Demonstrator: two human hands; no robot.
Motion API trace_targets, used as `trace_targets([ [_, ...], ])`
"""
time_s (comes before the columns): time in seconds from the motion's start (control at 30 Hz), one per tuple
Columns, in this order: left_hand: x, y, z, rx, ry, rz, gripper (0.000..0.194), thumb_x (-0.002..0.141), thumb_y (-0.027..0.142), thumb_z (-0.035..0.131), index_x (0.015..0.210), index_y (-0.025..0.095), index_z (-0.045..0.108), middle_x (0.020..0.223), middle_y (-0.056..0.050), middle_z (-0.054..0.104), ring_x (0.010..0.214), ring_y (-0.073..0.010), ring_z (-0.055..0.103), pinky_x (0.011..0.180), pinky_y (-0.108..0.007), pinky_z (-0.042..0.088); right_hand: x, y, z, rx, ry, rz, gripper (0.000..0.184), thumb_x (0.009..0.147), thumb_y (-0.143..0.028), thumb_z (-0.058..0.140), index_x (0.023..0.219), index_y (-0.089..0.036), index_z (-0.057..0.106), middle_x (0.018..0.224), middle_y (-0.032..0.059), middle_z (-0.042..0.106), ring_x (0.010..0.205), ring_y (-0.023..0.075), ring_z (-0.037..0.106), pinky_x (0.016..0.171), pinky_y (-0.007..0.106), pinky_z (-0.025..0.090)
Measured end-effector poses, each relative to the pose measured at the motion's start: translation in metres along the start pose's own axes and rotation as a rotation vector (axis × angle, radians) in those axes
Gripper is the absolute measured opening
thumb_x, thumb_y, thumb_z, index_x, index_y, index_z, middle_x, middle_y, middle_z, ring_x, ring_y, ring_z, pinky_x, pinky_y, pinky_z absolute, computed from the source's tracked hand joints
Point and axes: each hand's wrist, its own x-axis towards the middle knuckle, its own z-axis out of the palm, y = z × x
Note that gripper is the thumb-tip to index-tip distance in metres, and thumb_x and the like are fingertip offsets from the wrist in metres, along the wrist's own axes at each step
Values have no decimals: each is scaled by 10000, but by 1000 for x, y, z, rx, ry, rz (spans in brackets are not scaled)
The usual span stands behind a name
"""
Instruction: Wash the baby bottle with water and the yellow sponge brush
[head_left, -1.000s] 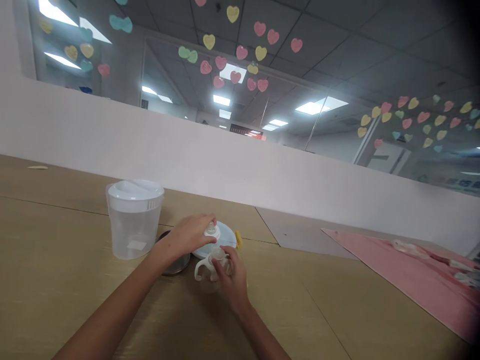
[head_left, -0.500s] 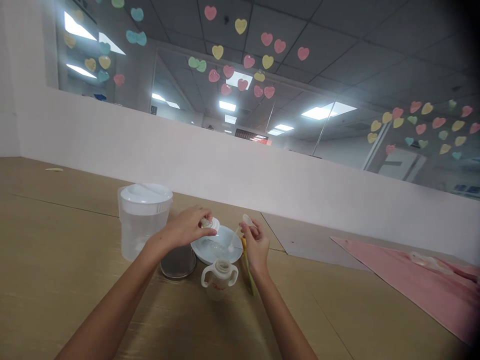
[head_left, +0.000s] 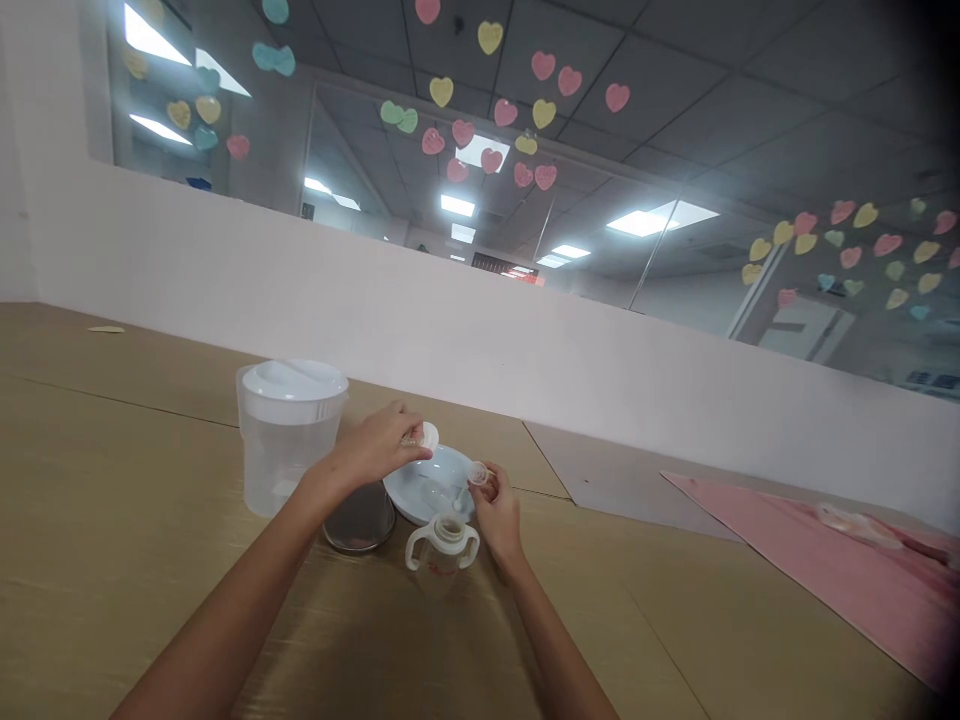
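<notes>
My left hand (head_left: 386,440) is closed around a white ring-shaped bottle cap (head_left: 430,438), held above the bowl's left rim. Fingers hide much of the cap, and a clear part shows beside it. My right hand (head_left: 498,510) pinches a small translucent straw piece (head_left: 478,474) with a round top; a thin tube with a small knob at its end hangs from it over the bowl. The white bowl (head_left: 401,495) has something clear inside. In front of it an open two-handled baby bottle (head_left: 439,565) stands upright, between my forearms.
A clear pitcher with a white lid (head_left: 294,380) stands to the left. A dark round metal-rimmed container (head_left: 360,525) sits beside the bowl, partly behind my left arm. A pink cloth (head_left: 810,560) with a clear item lies at right. A white wall (head_left: 450,320) with windows rises behind the table.
My right hand has moved slightly left and down with the straw piece. My left hand has tilted the cap a little. The yellow item by my right hand has gone out of sight.
</notes>
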Motion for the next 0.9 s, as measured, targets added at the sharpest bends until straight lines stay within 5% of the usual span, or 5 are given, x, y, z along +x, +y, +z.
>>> trace_targets([
  [0.13,5,-5,13,6,-20,21,277,789,457,515,761,182,512,882,-46,514,797,-199,524,681,-296,375,-3,0,2,-70,-114,-46,346,777,-388,514,1035,-170,594,1059,96,661,956,211,626,850,337,484],
  [0.37,12,-2,31,24,-85,58,221,792,392,536,752,176,509,869,-52,543,763,-182,513,667,-287,358,-10,-16,1,-123,-223,-14,524,866,-585,359,1082,-194,635,998,88,691,1025,234,601,945,401,409],
  [0.73,9,24,57,-139,-165,321,209,814,384,500,762,182,495,807,-21,567,731,-161,505,618,-255,329,-30,-54,-6,225,-256,27,500,777,-503,599,1213,-261,559,1150,40,628,995,208,592,851,326,474],
  [0.9,10,23,56,-206,-166,255,242,758,417,564,786,196,469,705,27,531,622,-133,455,537,-238,271,-26,-47,-9,372,-273,102,407,740,-447,666,1094,-251,629,992,33,673,854,184,618,776,295,482],
])
